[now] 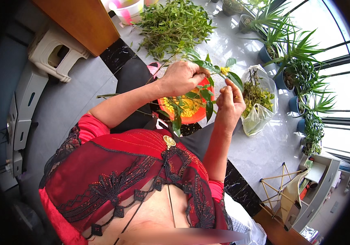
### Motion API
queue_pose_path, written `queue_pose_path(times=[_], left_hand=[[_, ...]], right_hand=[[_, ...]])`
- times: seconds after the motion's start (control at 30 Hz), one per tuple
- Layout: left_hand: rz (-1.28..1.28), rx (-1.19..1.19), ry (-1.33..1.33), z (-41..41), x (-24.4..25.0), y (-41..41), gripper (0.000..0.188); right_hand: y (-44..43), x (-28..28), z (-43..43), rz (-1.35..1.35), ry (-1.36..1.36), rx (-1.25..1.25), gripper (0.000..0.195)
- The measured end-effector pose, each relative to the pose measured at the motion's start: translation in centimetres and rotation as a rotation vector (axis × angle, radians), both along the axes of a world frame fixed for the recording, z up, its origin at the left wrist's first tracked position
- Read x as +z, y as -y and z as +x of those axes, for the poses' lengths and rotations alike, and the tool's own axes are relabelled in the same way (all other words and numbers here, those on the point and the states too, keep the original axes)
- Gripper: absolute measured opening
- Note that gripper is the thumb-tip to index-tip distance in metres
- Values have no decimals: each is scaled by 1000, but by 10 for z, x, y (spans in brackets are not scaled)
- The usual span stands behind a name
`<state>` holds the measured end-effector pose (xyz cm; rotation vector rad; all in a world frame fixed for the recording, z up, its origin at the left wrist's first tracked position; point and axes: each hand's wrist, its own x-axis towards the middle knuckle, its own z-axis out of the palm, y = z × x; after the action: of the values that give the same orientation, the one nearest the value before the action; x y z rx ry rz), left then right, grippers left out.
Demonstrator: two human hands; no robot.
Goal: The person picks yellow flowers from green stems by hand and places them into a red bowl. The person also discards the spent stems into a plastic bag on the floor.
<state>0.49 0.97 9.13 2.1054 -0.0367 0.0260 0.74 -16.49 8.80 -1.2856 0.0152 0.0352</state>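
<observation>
My left hand (179, 78) pinches a leafy green stem (207, 65) between thumb and forefinger. A yellow flower cluster (224, 71) sits on this stem, just past the fingertips. Right below the cluster is my right hand (231, 99), fingers curled and forefinger up by a leaf. A yellow speck shows at its fingers; whether it grips anything is unclear. Under both hands an orange-red basin (190, 119) holds loose yellow petals (187, 107). Drooping leaves (177, 118) and thin branches partly cover the basin; some branches pass beneath my left forearm.
A heap of cut leafy branches (175, 27) lies on the floor ahead, beside a white-and-pink bucket (127, 12). To the right is a plastic bag (257, 122) of stems. Potted plants (269, 52) line the window. A plastic stool (55, 52) stands left, a folding stool (285, 193) lower right.
</observation>
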Motion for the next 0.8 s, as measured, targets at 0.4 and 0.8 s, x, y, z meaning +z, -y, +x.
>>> queue_pose_path(times=[0.4,0.8], left_hand=[[200,32,275,-7,-16,8,17],[197,-35,439,-12,-16,6,15]], right_hand=[[13,3,-15,-211,94,-144,14],[44,-18,12,-85,-16,171,14]])
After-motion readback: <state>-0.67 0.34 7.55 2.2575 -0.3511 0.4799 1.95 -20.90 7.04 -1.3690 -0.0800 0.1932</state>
